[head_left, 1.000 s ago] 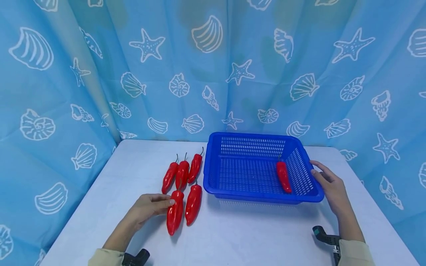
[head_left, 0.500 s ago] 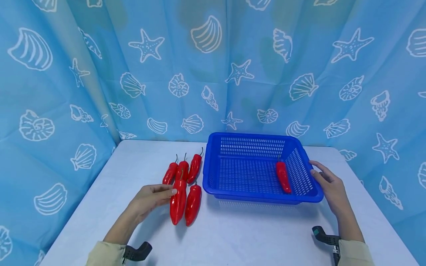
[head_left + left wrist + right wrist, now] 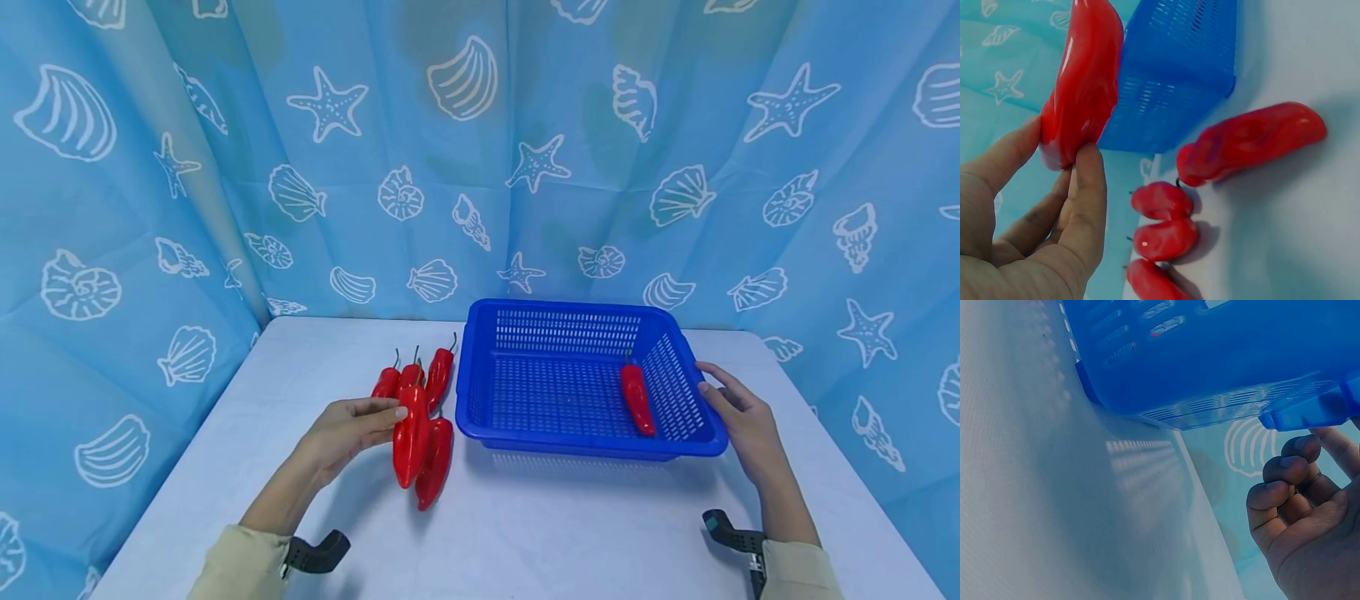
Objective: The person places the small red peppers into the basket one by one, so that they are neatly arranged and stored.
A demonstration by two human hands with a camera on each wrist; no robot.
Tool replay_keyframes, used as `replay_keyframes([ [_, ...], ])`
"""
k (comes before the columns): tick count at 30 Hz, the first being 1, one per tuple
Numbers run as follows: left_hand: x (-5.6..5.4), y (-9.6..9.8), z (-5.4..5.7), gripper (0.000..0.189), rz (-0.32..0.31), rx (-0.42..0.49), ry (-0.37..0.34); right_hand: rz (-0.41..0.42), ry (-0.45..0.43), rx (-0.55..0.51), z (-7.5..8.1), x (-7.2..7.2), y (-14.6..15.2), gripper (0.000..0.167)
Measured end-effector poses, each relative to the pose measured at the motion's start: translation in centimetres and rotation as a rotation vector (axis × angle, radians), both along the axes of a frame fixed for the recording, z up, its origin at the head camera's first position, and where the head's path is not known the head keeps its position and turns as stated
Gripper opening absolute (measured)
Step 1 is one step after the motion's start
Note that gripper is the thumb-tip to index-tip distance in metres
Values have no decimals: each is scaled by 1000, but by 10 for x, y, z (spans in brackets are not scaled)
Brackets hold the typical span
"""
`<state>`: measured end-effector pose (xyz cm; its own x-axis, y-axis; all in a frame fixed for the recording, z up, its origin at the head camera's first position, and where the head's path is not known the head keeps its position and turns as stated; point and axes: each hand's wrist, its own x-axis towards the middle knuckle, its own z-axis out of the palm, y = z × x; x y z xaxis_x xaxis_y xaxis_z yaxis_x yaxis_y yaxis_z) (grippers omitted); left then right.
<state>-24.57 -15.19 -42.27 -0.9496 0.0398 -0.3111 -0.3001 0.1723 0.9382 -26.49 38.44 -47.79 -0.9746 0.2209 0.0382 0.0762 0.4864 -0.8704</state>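
Note:
My left hand (image 3: 356, 429) pinches a red chili pepper (image 3: 411, 437) between thumb and fingers, raised over the other peppers. The left wrist view shows this pepper (image 3: 1085, 81) held up, apart from the table. Below it lies another red pepper (image 3: 435, 475), partly covered from the head camera. Several more peppers (image 3: 441, 371) lie behind, some half hidden. At the right, my right hand (image 3: 738, 417) holds the rim of a blue plastic basket (image 3: 577, 446) with thumb and index finger; its other fingers (image 3: 1266, 495) curl beneath the rim. One red pepper (image 3: 637, 400) lies inside, near the right wall.
A white-covered table (image 3: 540, 533) carries everything. The basket stands near the table's far edge, just right of the loose peppers. A blue curtain (image 3: 375, 125) with white seashell and starfish prints hangs behind and at both sides.
My left hand has lifted the held pepper and moved it away from me and slightly right, now overlapping the pepper beside it. The right hand and basket stay in place.

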Motion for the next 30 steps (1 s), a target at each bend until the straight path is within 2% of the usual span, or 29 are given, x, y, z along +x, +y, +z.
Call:
replay_keyframes([
  [12, -13, 17, 16, 62, -36, -25, 5, -3, -19, 7, 1, -1, 0, 69],
  [24, -25, 40, 28, 59, -76, 12, 53, -11, -10, 11, 0, -1, 1, 69],
  [30, -30, 51, 33, 59, -81, 5, 50, -12, -15, 6, 0, -1, 0, 70],
])
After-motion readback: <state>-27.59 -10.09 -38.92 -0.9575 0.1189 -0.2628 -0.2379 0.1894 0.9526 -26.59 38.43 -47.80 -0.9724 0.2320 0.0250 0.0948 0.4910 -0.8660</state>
